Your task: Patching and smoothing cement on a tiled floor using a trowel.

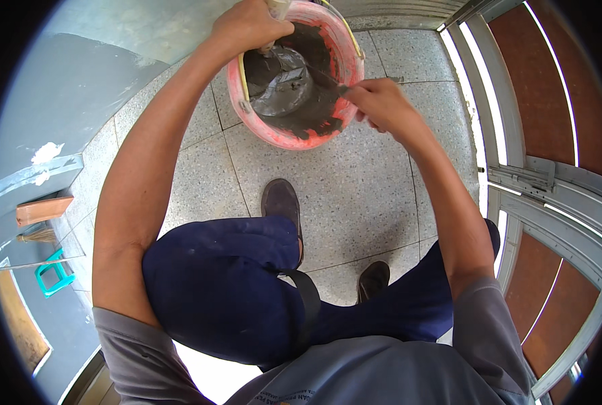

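A red-pink bucket (pixel 358 64) stands on the floor in front of me, its inner wall smeared with mortar. Wet grey mortar (pixel 284 101) lies inside, with a shiny, smoothed mound in the middle. At the bucket's far left rim, my left hand (pixel 250 28) is closed around a pale handle-like piece (pixel 278 8); its lower end goes down toward the mortar and its kind is unclear. Over the right rim, my right hand (pixel 382 104) is closed on a mortar-coated trowel (pixel 342 89), whose thin shank reaches into the bucket. Its blade is largely hidden by mortar.
Speckled floor tiles (pixel 328 182) surround the bucket. A grey wall (pixel 64 94) rises at left, with a terracotta-coloured piece (pixel 43 210) and a teal stool (pixel 54 273) near it. Metal-framed brown panels (pixel 534 88) stand along the right. My shoes (pixel 280 199) are close by.
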`<state>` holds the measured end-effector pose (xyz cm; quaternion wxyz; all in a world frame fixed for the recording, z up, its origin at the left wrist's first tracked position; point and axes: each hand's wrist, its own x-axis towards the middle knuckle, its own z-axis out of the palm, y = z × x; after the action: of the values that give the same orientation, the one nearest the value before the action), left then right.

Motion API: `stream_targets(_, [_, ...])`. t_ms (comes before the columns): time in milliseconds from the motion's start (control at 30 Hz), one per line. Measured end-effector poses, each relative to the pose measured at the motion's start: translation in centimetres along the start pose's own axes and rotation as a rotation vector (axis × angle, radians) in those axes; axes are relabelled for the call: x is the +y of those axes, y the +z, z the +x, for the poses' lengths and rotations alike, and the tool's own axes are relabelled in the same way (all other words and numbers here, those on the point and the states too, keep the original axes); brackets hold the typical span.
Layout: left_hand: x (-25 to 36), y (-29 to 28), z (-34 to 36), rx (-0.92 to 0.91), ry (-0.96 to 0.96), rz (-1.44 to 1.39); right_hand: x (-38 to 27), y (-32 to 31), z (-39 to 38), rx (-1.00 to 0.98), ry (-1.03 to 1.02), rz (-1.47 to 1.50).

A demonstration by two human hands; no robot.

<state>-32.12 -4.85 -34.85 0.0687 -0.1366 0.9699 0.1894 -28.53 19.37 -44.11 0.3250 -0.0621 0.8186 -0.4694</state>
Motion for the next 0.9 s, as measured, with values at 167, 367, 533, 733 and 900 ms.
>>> stream_targets(167, [0.9,1.2,-0.2,0.087,0.097,0.143,0.0,2.1,5.0,-0.124,0.202,0.110])
stream_targets(367, [2.5,0.3,-1.9,-0.053,0.150,0.069,0.3,3.6,7.6,-0.066,0.298,0.206])
stream_targets(533, [2.1,1.4,-2.1,0.080,0.191,0.010,-0.3,4.1,8.4,-0.113,0.309,0.148])
stream_targets(733, [2.1,1.3,-1.5,0.053,0.220,-0.004,0.7,4.1,7.3,-0.304,0.311,0.354])
stream_targets(900, [1.3,1.2,-0.7,0.109,0.204,0.030,4.1,0.3,4.2,-0.259,0.297,0.651])
